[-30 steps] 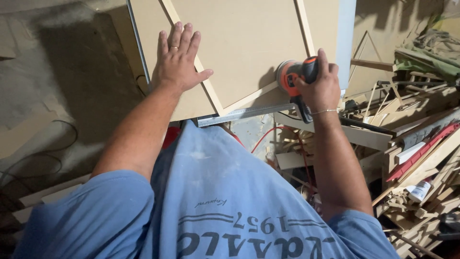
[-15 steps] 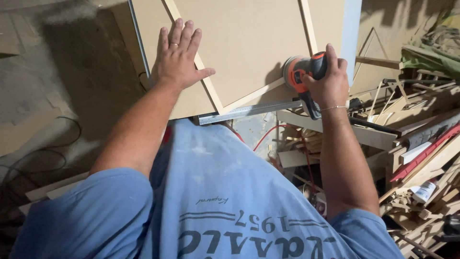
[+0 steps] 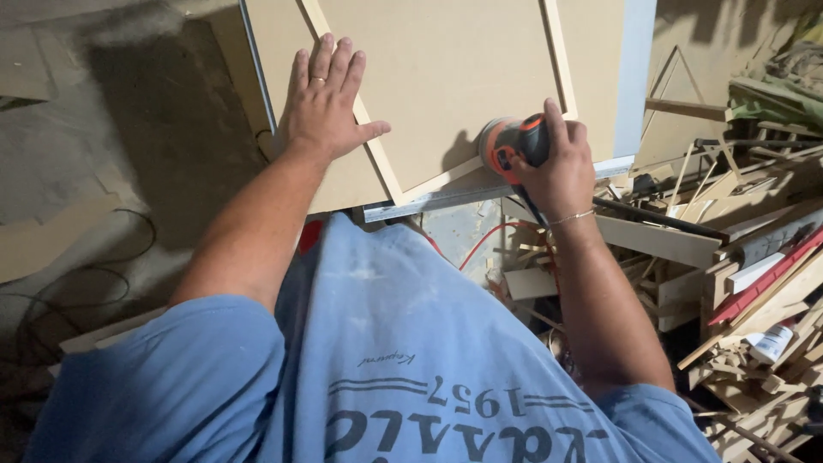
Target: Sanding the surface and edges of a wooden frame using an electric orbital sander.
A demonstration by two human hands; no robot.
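Gripping an orange sander (image 3: 506,141), the right hand (image 3: 561,167) is clamped around its body and presses it on the near edge of a framed beige panel (image 3: 446,77), while the left hand (image 3: 326,107) lies flat, fingers spread, on the panel's left rail. Lingering at that corner could round the thin moulding, and the cord (image 3: 480,244) hanging beside the scrap wood heap (image 3: 737,257) might snag. No containers show.

We find open room across the panel's (image 3: 446,77) recessed middle; its raised frame strip (image 3: 557,60) bounds it, and a scrap wood pile (image 3: 729,257) crowds our right.
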